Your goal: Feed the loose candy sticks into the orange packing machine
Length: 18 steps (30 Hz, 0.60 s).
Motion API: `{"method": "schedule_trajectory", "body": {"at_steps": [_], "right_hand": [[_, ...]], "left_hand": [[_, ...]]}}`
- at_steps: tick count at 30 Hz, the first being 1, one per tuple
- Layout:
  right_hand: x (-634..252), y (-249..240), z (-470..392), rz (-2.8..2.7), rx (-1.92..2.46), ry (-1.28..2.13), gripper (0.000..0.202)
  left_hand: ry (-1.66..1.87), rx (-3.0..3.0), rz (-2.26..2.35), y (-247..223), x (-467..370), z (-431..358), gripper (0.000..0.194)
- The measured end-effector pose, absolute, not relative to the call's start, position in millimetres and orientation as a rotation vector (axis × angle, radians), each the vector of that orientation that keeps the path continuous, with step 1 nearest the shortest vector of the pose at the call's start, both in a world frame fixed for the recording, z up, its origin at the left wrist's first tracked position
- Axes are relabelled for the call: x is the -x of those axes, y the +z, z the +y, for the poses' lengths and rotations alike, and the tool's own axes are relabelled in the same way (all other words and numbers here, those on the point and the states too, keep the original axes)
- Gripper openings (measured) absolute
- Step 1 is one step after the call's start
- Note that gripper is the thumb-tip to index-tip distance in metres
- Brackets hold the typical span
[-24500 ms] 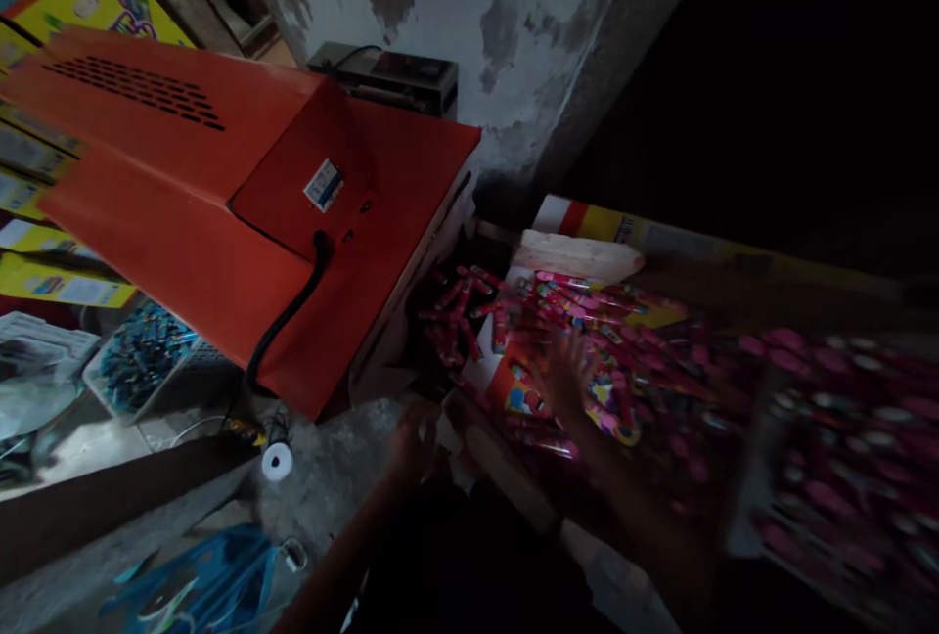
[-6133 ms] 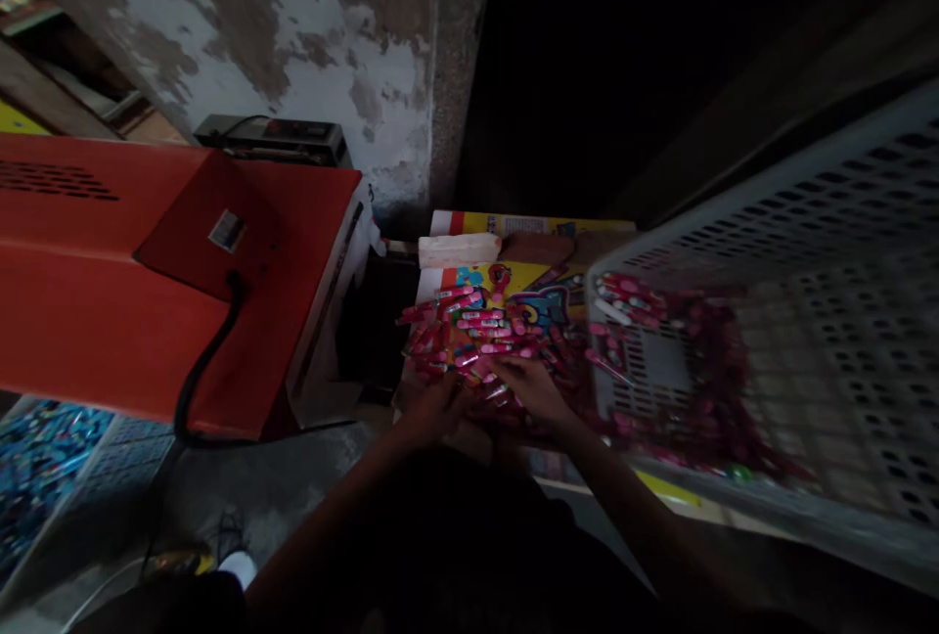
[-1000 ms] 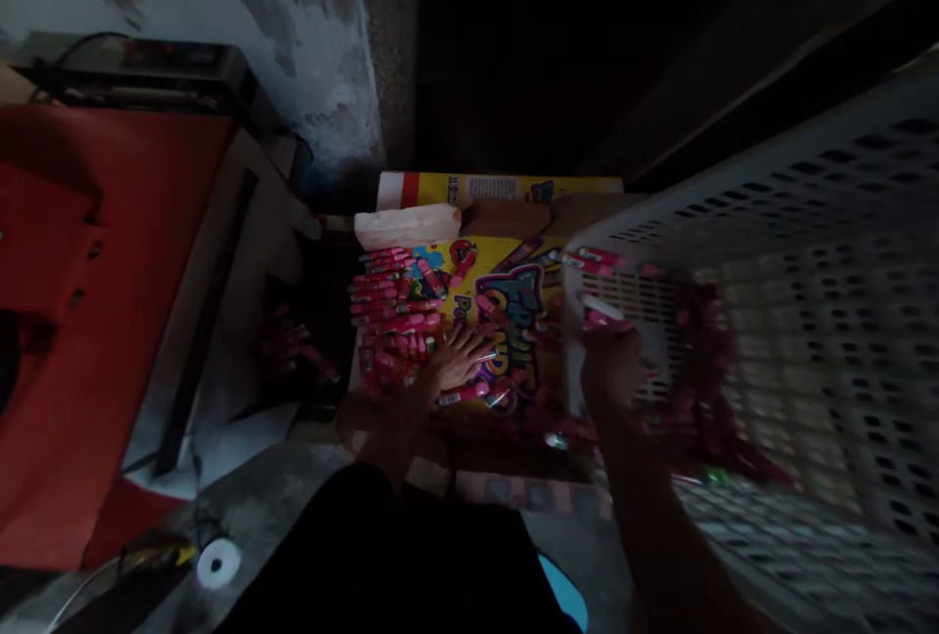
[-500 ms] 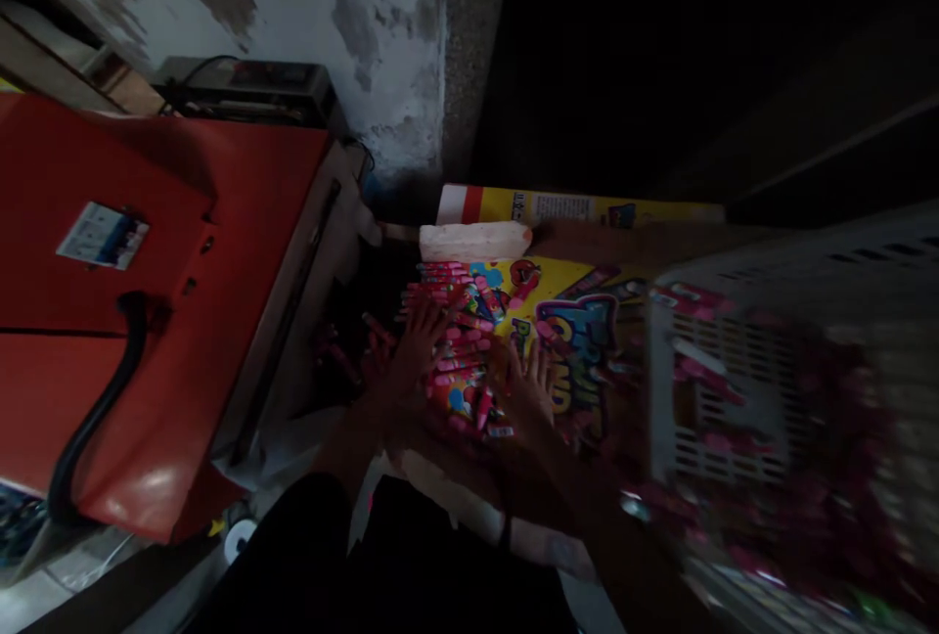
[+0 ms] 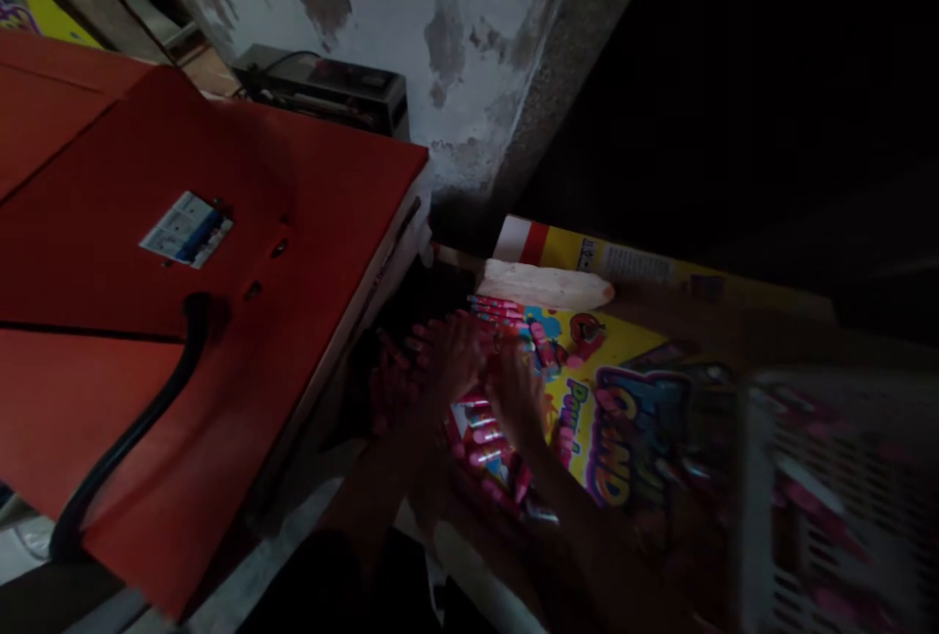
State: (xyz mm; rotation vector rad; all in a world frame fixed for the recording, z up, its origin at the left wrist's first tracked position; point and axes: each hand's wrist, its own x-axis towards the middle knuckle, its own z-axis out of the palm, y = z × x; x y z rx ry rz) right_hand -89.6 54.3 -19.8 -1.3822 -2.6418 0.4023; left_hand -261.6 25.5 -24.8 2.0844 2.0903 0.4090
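Note:
Many small pink and red tubes (image 5: 490, 434) lie on a yellow printed cardboard sheet (image 5: 638, 326), some lined up side by side. My left hand (image 5: 456, 360) rests over the tubes near the sheet's left edge, its fingers stretched out. Close beside it on the right, my right hand (image 5: 517, 389) lies over the same tubes with its fingers extended. Motion blur and dim light soften both hands. More tubes form a dark heap to the left of my left hand.
A white slatted basket (image 5: 755, 507) holding pink tubes is at the right. Beyond the sheet lies a whitish bar (image 5: 547, 285). A red machine housing (image 5: 330, 174) with a black hose (image 5: 139, 448) fills the left, before a peeling wall (image 5: 411, 18).
The view has shifted, so the scene sits lower and further right. My right hand has moved left over the tubes, closer to my left hand.

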Motion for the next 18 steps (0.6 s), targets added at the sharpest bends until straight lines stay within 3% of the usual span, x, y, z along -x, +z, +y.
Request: {"method": "schedule_trajectory", "body": {"at_steps": [3,7,14,18], "right_hand": [[85.1,-21.9,102.2,-2.282,1.793,0.242,0.067],[103.7,-27.2,133.7,-2.189,1.985,0.323,0.060],[135.2,-6.6,64.4,-2.453,1.496,0.673,0.058],[47.3,24.1,40.8,-2.187,1.900,0.440,0.062]], "left_hand": [[0.426,-2.187,1.967,-28.9,256.4,63.1,0.061],[0.384,-2.190,1.939,-33.0,263.8,67.3,0.062],[0.418,-1.769,2.328,-22.0,267.2,29.4,0.062],[0.405,-2.302,1.665,-4.3,219.4,3.9,0.072]]}}
